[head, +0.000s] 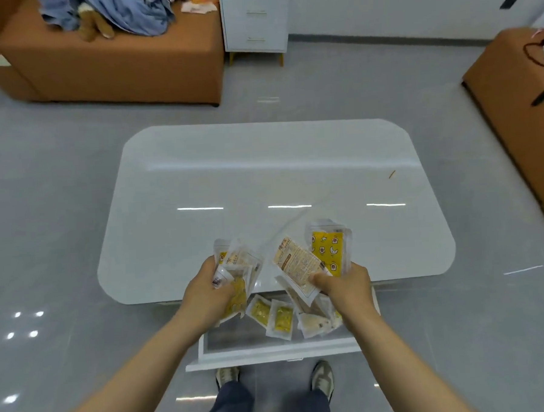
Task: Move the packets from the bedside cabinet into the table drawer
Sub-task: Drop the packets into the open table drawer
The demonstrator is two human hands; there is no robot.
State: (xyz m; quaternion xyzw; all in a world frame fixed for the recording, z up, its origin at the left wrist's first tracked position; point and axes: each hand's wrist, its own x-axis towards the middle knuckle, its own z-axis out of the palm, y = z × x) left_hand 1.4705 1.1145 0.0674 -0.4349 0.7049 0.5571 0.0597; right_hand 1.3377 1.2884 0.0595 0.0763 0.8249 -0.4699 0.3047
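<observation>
My left hand (210, 292) grips a bunch of clear and yellow snack packets (236, 264) above the near edge of the white table (262, 174). A second bunch, with a yellow patterned packet (328, 250) on top, is held in my right hand (347, 288). Below both hands the table drawer (272, 352) stands pulled out. Several packets (283, 320) lie inside it, towards its right half. The white bedside cabinet (256, 20) stands far back by the wall, with both its drawers closed.
A brown sofa (115, 66) with blue clothes and a soft toy is at the back left. Another brown seat (518, 114) is on the right. Grey floor surrounds the table. My feet (273, 379) stand just in front of the drawer.
</observation>
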